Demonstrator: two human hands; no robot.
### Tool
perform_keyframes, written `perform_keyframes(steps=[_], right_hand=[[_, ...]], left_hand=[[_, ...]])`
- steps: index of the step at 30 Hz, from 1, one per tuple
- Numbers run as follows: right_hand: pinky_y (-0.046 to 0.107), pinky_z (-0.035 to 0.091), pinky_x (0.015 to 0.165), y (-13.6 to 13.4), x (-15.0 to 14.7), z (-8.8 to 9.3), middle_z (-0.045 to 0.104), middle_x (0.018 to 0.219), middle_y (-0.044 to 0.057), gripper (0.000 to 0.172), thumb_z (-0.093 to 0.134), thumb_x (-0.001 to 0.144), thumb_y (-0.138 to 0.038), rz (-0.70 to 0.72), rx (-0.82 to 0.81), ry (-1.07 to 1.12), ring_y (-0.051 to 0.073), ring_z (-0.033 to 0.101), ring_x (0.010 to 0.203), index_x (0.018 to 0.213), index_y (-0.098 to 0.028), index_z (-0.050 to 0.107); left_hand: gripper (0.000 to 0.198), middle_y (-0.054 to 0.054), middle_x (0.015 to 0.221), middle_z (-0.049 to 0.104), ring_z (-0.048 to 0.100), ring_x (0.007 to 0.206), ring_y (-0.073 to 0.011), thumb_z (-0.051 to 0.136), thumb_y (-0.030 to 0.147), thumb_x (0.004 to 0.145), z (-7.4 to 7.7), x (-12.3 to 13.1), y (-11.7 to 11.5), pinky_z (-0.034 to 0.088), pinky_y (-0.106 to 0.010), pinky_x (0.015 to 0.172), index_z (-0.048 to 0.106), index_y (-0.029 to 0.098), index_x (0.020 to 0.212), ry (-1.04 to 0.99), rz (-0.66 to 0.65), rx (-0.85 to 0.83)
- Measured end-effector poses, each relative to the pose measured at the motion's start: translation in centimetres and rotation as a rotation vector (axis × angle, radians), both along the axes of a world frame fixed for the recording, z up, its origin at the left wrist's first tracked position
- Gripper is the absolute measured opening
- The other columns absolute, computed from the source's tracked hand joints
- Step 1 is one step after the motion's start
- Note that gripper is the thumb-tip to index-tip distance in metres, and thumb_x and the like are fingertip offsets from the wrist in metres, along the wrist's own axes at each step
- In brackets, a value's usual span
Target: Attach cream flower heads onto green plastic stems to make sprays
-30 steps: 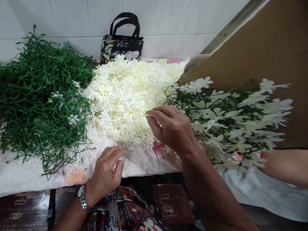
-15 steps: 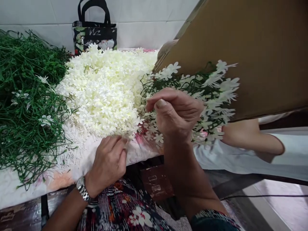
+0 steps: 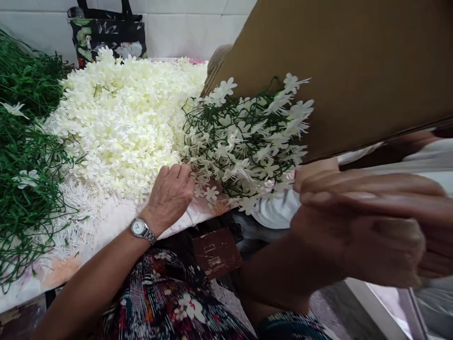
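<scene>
My left hand, with a watch on its wrist, rests at the front edge of a heap of white artificial flower heads. Its fingers are bent and pressed together, and their tips are hidden. Close to the camera at the right, my right hand is raised with thumb and fingers folded together, partly blurred. Whatever it may hold cannot be made out. Between the hands and the cardboard lies a bunch of green stems with white flowers. Loose white stamen pieces lie left of my left hand.
A pile of green plastic stems fills the left side of the table. A large cardboard sheet leans at the upper right, with part of another person below it. A black floral bag stands against the tiled wall.
My right hand has moved from above the flower bunch rightward and nearer the camera. My left hand stays at the heap's edge. The view has shifted to the right.
</scene>
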State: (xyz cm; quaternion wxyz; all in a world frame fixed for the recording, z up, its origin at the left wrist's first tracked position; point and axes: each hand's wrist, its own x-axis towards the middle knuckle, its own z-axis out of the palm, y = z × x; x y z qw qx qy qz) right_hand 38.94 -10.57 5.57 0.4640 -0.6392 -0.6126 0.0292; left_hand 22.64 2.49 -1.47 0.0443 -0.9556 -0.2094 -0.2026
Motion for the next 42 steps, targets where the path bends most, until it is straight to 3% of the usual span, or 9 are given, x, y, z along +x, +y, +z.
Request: perform_keyframes(steps=[3,9,12,15,19,23,31,38,42], right_hand=[[0.032,0.046,0.065,-0.3,-0.2,-1.8,0.058,0.081,0.005,0.027,0.047,0.076,-0.038,-0.09,-0.051,-0.083,0.017,0.055,0.077,0.093,-0.02,0.058],[0.034,0.046,0.072,-0.3,-0.7,-7.2,0.057,0.09,0.008,0.032,0.054,0.073,-0.031,-0.317,-0.201,-0.402,0.02,0.055,0.085,0.102,-0.017,0.055],[0.03,0.047,0.071,0.2,-0.2,-9.1,0.059,0.083,0.006,0.022,0.048,0.076,-0.02,-0.355,-0.153,-0.42,0.017,0.057,0.079,0.096,-0.018,0.057],[0.029,0.047,0.068,1.6,0.5,-9.9,0.059,0.08,0.005,0.016,0.048,0.076,-0.018,-0.388,-0.048,-0.49,0.016,0.057,0.076,0.088,-0.019,0.058],[0.027,0.046,0.065,3.3,1.0,-9.2,0.059,0.073,0.004,0.012,0.046,0.076,-0.017,-0.391,0.006,-0.554,0.016,0.056,0.072,0.077,-0.019,0.058],[0.028,0.046,0.07,3.2,0.7,-7.9,0.06,0.08,0.006,0.015,0.046,0.076,-0.017,-0.325,-0.065,-0.543,0.017,0.056,0.078,0.087,-0.018,0.056],[0.032,0.047,0.076,1.3,-0.2,-7.1,0.058,0.092,0.008,0.028,0.05,0.075,-0.023,-0.292,-0.195,-0.539,0.019,0.055,0.087,0.103,-0.018,0.053],[0.032,0.047,0.074,0.4,-0.6,-5.3,0.059,0.089,0.007,0.035,0.057,0.07,-0.018,-0.405,0.019,-0.548,0.019,0.057,0.082,0.105,-0.022,0.054],[0.042,0.043,0.083,2.1,0.7,-4.1,0.052,0.107,0.013,0.055,0.06,0.068,-0.026,-0.455,0.034,-0.617,0.027,0.049,0.1,0.12,-0.021,0.042]], left_hand=[[0.017,-0.009,0.077,0.048,0.043,0.076,-0.0221,0.039,0.007,0.076,0.2,-0.4,0.3,0.032,-0.035,0.062,0.052,0.015,0.068,-0.034,-0.019,-0.002],[0.013,-0.009,0.09,0.05,0.045,0.078,-0.0187,0.041,0.007,0.072,1.2,-1.5,-0.1,0.037,-0.033,0.065,0.052,0.015,0.071,-0.246,0.001,-0.115],[0.015,-0.008,0.091,0.049,0.046,0.079,-0.0168,0.04,0.008,0.073,2.0,-0.4,-0.5,0.04,-0.029,0.065,0.053,0.015,0.076,-0.346,-0.046,-0.185],[0.016,-0.009,0.089,0.05,0.047,0.079,-0.0175,0.038,0.009,0.075,2.4,2.0,-0.8,0.039,-0.03,0.067,0.053,0.014,0.075,-0.31,-0.115,-0.2],[0.014,-0.01,0.084,0.052,0.048,0.081,-0.0216,0.039,0.015,0.076,2.4,5.6,-0.5,0.038,-0.033,0.065,0.053,0.014,0.075,-0.173,-0.179,-0.141],[0.013,-0.01,0.082,0.053,0.05,0.077,-0.0222,0.041,0.015,0.074,2.3,7.3,0.3,0.037,-0.033,0.062,0.054,0.015,0.075,-0.172,-0.053,-0.17],[0.015,-0.009,0.078,0.055,0.053,0.073,-0.0224,0.043,0.016,0.072,2.0,8.3,1.9,0.037,-0.032,0.061,0.058,0.014,0.072,-0.148,0.091,-0.262],[0.013,-0.01,0.079,0.054,0.052,0.074,-0.0212,0.043,0.014,0.071,2.4,7.2,1.4,0.037,-0.032,0.062,0.056,0.012,0.074,-0.147,0.069,-0.259],[0.013,-0.011,0.082,0.053,0.051,0.076,-0.0216,0.042,0.013,0.072,2.2,5.7,0.6,0.038,-0.032,0.063,0.053,0.012,0.079,-0.165,0.06,-0.247]])
